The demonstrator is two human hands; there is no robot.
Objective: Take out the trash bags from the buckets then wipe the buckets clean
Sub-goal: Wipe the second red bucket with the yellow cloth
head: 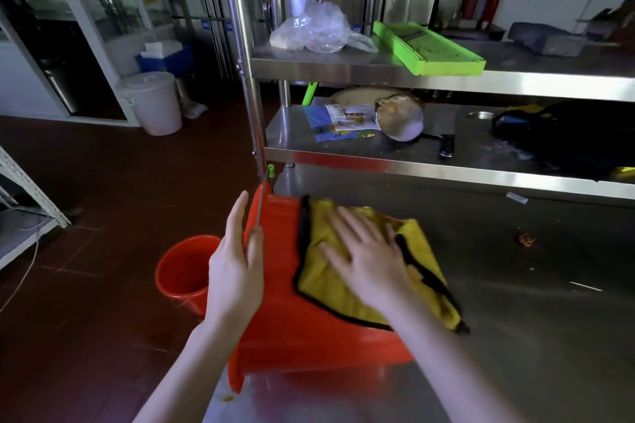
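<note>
A red bucket [292, 326] lies on its side on the steel table [532, 336], its rim toward me. A yellow cloth with black edging [330, 292] is spread over the bucket's upper side. My right hand [369, 256] presses flat on the cloth with straight fingers. My left hand [235, 268] rests with straight fingers against the bucket's left side, next to its thin wire handle [260, 206]. A second red bucket [182, 271] stands upright on the floor to the left; it looks empty inside.
Steel shelves [378, 70] rise behind the table, carrying a clear plastic bag [312, 29], a green slicer board [429, 50], a metal bowl [400, 118] and a knife [446, 144]. A white lidded pail [154, 101] stands on the dark red floor.
</note>
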